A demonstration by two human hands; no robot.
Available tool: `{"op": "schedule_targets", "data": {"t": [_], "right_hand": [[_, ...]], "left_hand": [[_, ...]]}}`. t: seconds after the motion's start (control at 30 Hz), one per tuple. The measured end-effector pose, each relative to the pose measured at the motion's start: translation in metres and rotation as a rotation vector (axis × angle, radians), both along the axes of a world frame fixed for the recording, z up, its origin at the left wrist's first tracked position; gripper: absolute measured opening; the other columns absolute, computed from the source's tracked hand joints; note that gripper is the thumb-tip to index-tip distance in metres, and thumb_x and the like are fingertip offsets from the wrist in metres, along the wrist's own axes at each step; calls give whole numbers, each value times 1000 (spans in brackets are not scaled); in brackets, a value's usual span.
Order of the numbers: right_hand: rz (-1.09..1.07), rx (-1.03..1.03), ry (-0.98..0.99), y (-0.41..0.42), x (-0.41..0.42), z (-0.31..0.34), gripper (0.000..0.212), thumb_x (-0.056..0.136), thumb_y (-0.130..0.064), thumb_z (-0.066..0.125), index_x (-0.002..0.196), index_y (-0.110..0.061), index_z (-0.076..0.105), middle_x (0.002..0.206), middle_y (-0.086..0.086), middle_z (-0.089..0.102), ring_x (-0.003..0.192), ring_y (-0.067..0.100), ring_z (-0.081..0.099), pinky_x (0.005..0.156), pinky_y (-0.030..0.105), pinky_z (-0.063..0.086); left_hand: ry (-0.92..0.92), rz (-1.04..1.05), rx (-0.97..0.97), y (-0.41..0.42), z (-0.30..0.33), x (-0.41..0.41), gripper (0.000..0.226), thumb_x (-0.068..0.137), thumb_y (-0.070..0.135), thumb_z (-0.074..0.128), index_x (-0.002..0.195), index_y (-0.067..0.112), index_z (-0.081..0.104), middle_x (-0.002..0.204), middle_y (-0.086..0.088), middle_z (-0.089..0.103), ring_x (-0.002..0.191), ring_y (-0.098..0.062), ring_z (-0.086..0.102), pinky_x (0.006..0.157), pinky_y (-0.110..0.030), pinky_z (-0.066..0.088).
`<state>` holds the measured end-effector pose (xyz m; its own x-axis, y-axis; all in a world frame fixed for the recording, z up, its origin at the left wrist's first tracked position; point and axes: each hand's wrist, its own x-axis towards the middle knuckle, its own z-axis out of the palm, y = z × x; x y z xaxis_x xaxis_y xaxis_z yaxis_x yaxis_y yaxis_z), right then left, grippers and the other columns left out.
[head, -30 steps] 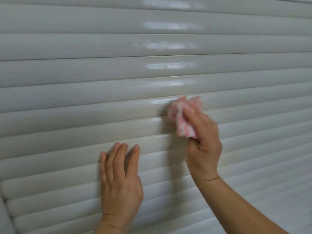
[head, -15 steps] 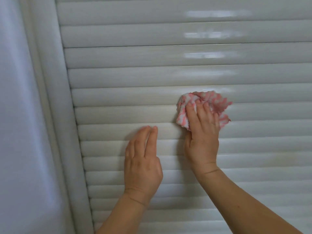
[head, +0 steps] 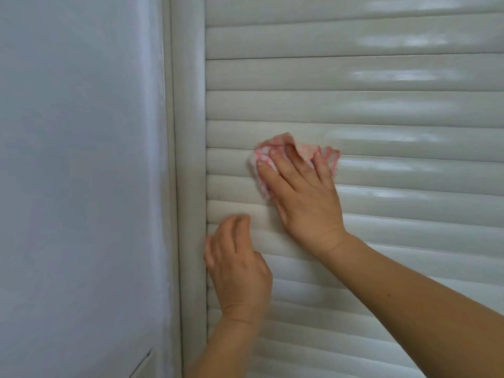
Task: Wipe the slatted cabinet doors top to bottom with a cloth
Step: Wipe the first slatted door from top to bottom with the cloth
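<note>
your right hand (head: 305, 195) presses a crumpled pink-and-white cloth (head: 302, 152) against the slatted cabinet door (head: 395, 110), fingers spread over it, near the door's left edge. your left hand (head: 238, 264) rests lower on the slats just beside the vertical frame (head: 189, 132), fingers together and slightly bent, holding nothing. no writing can be read anywhere. the slats are glossy and pale, catching light at upper right. a plain pale wall (head: 81, 159) fills the left side.
</note>
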<state>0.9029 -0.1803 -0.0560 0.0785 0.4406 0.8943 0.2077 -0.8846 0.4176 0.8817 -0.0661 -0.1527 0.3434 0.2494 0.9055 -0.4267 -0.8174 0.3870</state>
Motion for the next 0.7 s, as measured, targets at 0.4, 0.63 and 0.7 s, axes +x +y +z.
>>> {"op": "schedule_targets", "data": {"t": [0.4,0.63,0.7], "right_hand": [[-5,-401,2,51,27,10,39,93,-10,38,118,-19,67,127,4,62,113,26,61,105,49,26],[-16,-576,47,24,-3,4,39,82,-11,42,109,-13,70,101,3,69,86,27,65,79,42,34],[-55,-561,28,17,-10,3,40,84,-10,40,111,-12,69,100,4,68,84,28,63,75,41,36]], "left_hand": [[251,28,-111,-20,-30,-5,65,68,12,30,130,10,53,140,-8,46,131,-20,35,108,-50,16],[389,10,-199,-33,-21,-20,81,49,-3,76,127,12,56,129,-12,54,118,-26,54,102,-58,30],[413,5,-211,-34,-20,-23,82,48,-2,78,126,11,57,129,-12,55,117,-26,55,100,-58,32]]}}
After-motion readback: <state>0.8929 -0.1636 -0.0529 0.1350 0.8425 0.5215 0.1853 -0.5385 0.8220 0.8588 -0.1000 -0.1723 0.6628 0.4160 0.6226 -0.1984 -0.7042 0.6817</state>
